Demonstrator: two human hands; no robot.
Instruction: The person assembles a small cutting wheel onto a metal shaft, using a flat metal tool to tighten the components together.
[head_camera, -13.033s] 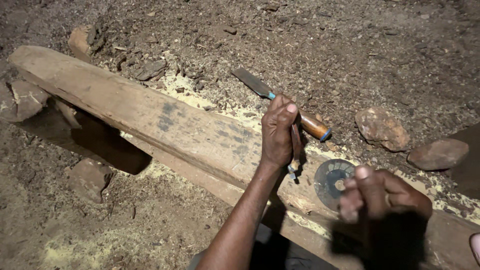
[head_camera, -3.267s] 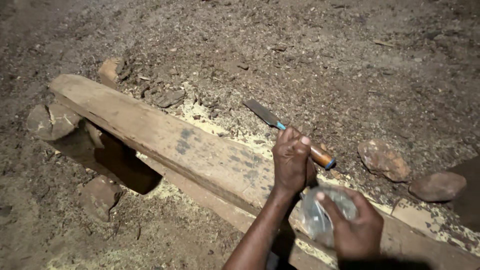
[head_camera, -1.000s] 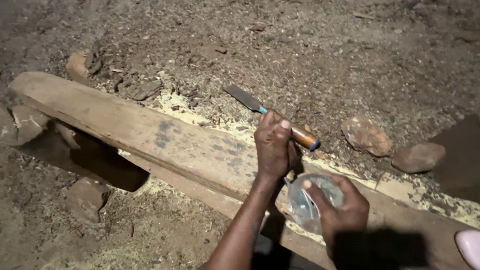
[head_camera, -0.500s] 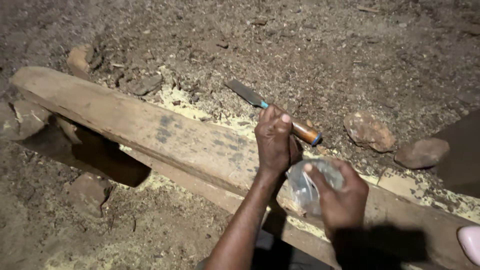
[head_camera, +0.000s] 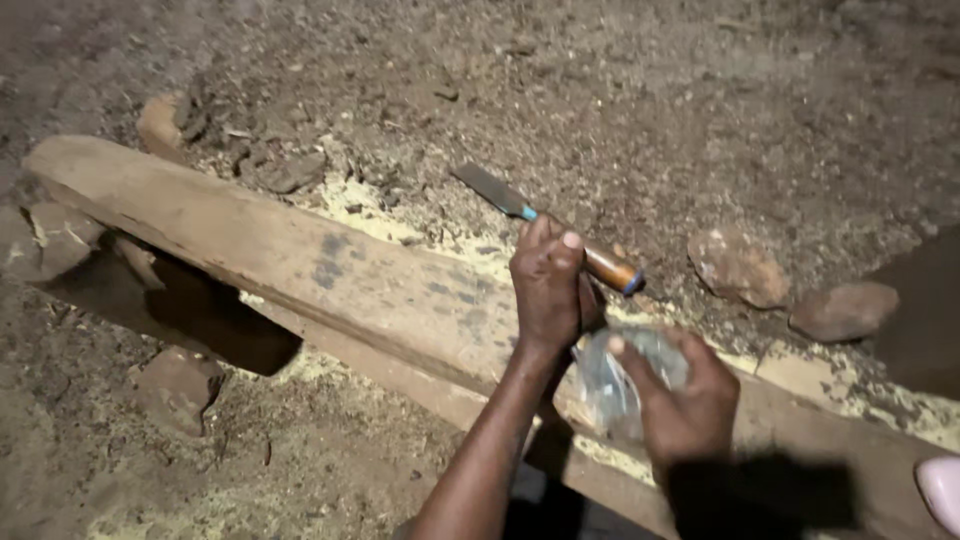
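**Working at a long timber on the dirt floor**

Lying across loose, dark earth, a long wooden beam is the largest thing here. Its long axis runs on a diagonal, from the upper left down toward the lower right, with the far end raised over a dark hollow. Pale sawdust is strewn along its far edge and under its near side.

Several stones lie about: two reddish ones sit well apart from the beam on the right, a flat one lies near the hollow, and another rests beyond the beam's far end.

The left hand is over the beam's middle, fingers curled together; what they grip beneath cannot be told. Just beyond it lies a chisel, its long axis also diagonal: the flat grey blade points up and left, away from the person, while the wooden handle with blue bands points down and right. The chisel's middle is hidden behind the left hand's fingers.

The right hand is beside the left, fingers wrapped around a crumpled clear plastic bag held just over the beam. A pale pink object shows at the lower right corner.
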